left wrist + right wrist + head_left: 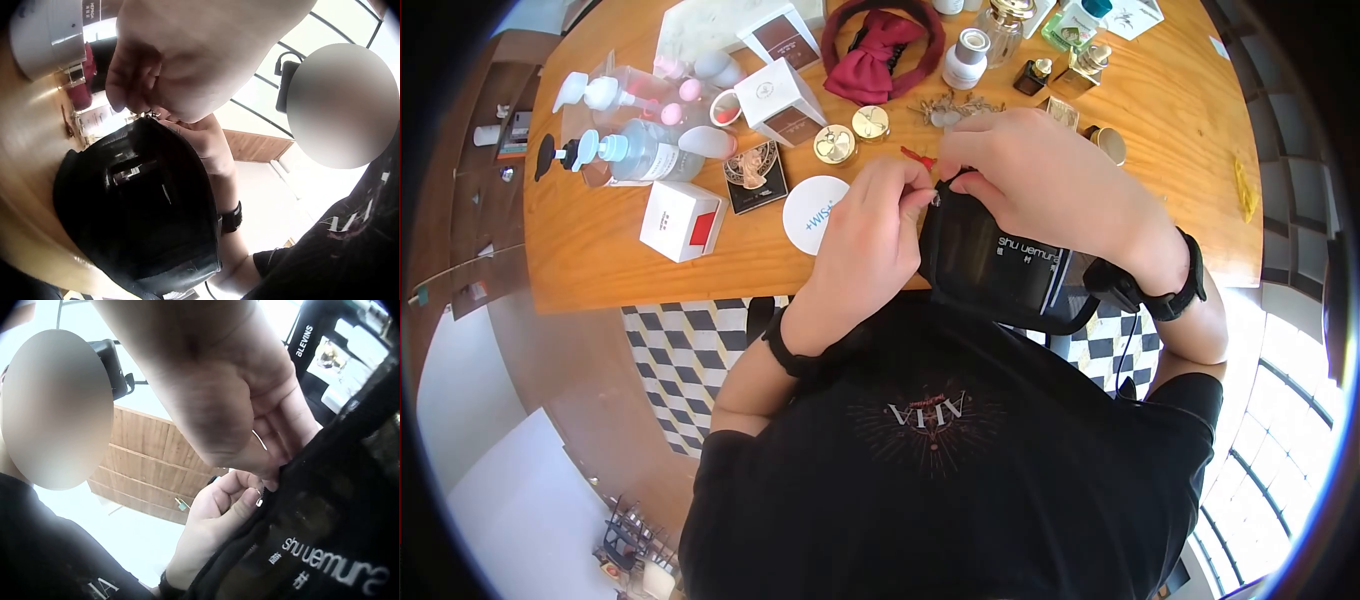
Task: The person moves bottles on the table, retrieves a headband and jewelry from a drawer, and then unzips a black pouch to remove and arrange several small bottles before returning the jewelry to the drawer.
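A black zip pouch [990, 255] with a dark see-through panel and white "shu uemura" lettering stands upright at the table's near edge, against the person's front. My left hand [862, 225] pinches the small metal zipper pull [259, 501] at the pouch's top corner, thumb against forefinger. Right beside it, my right hand [1040, 180] comes down from above and grips the pouch's top edge between thumb and fingers. In the right wrist view the fingertips of both hands meet near the zipper. What lies inside the pouch is hidden behind its dark panel.
On the wooden table [600, 285], a round white disc [814, 214], a black compact [755, 178] and a white box [684, 222] lie to the left. Pump bottles [645, 150] stand behind them. Farther back are a dark red bow headband [880, 55] and several small bottles [966, 60].
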`<control>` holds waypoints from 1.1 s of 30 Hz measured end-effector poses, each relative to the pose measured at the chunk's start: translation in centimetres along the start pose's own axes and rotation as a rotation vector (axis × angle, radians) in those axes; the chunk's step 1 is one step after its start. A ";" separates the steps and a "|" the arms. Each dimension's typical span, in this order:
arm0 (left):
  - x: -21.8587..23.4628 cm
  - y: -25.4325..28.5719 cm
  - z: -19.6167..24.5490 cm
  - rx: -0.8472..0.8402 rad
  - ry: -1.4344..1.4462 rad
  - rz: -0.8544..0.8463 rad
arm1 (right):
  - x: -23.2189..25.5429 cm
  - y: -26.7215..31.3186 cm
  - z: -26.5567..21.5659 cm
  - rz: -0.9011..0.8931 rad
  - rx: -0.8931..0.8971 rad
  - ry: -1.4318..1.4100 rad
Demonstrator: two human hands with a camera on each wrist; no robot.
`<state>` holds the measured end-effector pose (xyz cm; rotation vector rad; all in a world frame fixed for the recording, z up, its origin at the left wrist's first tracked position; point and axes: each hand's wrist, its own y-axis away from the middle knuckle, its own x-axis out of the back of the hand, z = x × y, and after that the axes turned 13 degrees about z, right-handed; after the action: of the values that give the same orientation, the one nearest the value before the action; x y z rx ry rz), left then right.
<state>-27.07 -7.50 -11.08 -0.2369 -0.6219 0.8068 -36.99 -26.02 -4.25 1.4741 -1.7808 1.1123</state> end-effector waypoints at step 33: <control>-0.3 -1.0 0.7 0.175 0.061 -0.017 | 0.0 0.2 0.8 0.011 -0.059 -0.124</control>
<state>-27.02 -8.47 -10.23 -0.0958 -0.4921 0.8291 -37.12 -26.76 -4.68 1.5286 -1.8917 0.9839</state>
